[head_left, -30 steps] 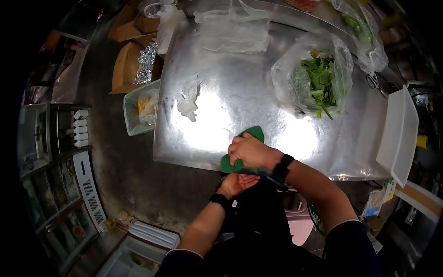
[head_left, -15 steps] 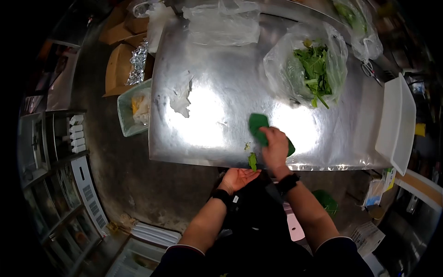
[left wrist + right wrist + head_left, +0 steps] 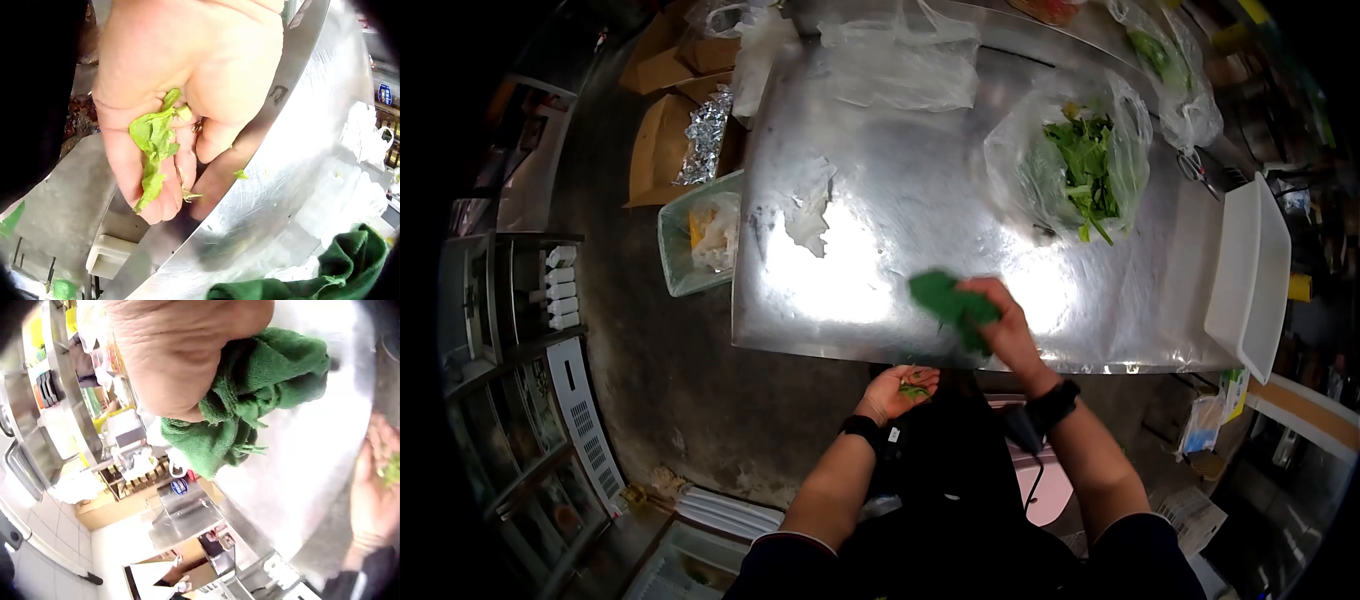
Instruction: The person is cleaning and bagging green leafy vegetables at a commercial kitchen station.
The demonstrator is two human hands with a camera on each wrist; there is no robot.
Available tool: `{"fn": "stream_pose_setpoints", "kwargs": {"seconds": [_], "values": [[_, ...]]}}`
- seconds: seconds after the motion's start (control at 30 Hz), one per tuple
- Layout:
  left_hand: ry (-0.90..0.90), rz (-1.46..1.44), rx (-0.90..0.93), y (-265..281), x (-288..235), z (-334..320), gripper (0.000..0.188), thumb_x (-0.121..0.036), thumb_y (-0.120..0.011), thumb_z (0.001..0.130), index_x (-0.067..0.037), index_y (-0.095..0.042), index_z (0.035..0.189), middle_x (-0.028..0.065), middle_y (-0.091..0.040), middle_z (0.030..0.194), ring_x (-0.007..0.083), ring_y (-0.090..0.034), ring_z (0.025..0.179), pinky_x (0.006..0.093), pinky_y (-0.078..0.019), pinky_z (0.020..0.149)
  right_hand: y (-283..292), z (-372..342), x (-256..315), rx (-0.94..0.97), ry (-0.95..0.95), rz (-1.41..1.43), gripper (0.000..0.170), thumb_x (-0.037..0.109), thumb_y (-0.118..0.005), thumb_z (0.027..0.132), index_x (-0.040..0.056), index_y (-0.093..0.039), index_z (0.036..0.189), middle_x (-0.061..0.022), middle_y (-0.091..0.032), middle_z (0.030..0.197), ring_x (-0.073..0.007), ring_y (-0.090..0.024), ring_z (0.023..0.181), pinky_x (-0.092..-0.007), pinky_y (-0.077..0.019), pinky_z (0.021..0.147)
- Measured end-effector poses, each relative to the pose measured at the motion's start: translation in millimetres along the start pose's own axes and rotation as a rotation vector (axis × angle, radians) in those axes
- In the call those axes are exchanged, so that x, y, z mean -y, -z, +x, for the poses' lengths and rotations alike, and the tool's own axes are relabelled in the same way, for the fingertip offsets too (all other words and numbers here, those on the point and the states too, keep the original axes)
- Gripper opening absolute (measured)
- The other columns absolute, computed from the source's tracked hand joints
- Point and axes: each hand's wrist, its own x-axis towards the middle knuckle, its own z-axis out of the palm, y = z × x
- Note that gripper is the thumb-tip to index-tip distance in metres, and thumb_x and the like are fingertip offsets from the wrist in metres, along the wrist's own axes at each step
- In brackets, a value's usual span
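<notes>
My left hand (image 3: 892,391) is palm up at the front edge of the steel table (image 3: 880,200). Green leaf scraps (image 3: 153,144) lie on its palm and loosely bent fingers. A tiny leaf bit (image 3: 241,175) sits on the table rim beside the thumb. Above the table, to the right of the left hand, my right hand (image 3: 1007,318) grips a bunched green cloth (image 3: 275,369). Folds of the cloth hang out past the fingers, which are mostly hidden in the right wrist view.
A clear plastic bag (image 3: 1025,160) of leafy greens (image 3: 1088,165) is at the table's back right. A white tub (image 3: 1250,280) stands at the right end. Another plastic bag (image 3: 900,60) lies at the back. A lined bin (image 3: 675,245) stands left of the table.
The right hand wiped over the table, then lifted with the cloth. The leaf scraps moved from the table's front edge into the left palm, which shifted slightly left.
</notes>
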Motion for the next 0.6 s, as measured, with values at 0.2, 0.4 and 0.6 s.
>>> {"fn": "stream_pose_setpoints", "kwargs": {"seconds": [0.2,0.4,0.6], "values": [[-0.042,-0.046,0.085,11.9,-13.8,-12.7,0.03,-0.011,-0.042,0.086,0.013,-0.05,0.102,0.0199,-0.058,0.101,0.0271,-0.056,0.093,0.0368,-0.0453,0.085,-0.2,113.0,-27.6,-0.302,0.447,-0.911,0.05,-0.006,-0.052,0.067,0.0111,-0.053,0.114,-0.0122,-0.05,0.111,-0.0292,-0.047,0.103,-0.0333,-0.0398,0.089],[-0.074,-0.099,0.039,15.3,-22.4,-24.5,0.03,-0.012,-0.037,0.087,0.014,-0.049,0.097,0.0248,-0.054,0.106,0.0319,-0.054,0.098,0.0409,-0.0439,0.087,-64.4,128.6,-25.4,0.051,0.481,-1.082,0.044,-0.005,-0.055,0.063,0.0175,-0.061,0.099,-0.0053,-0.054,0.107,-0.0279,-0.047,0.101,-0.0354,-0.041,0.086],[-0.094,-0.156,0.084,24.5,-29.0,-35.8,0.028,-0.018,-0.037,0.088,0.005,-0.052,0.096,0.0193,-0.055,0.105,0.0293,-0.054,0.094,0.0395,-0.0426,0.085,-93.1,7.6,-58.9,0.539,0.407,-1.009,0.035,-0.001,-0.059,0.06,0.0181,-0.065,0.089,0.0002,-0.058,0.093,-0.0223,-0.051,0.094,-0.0342,-0.0413,0.083]]}}
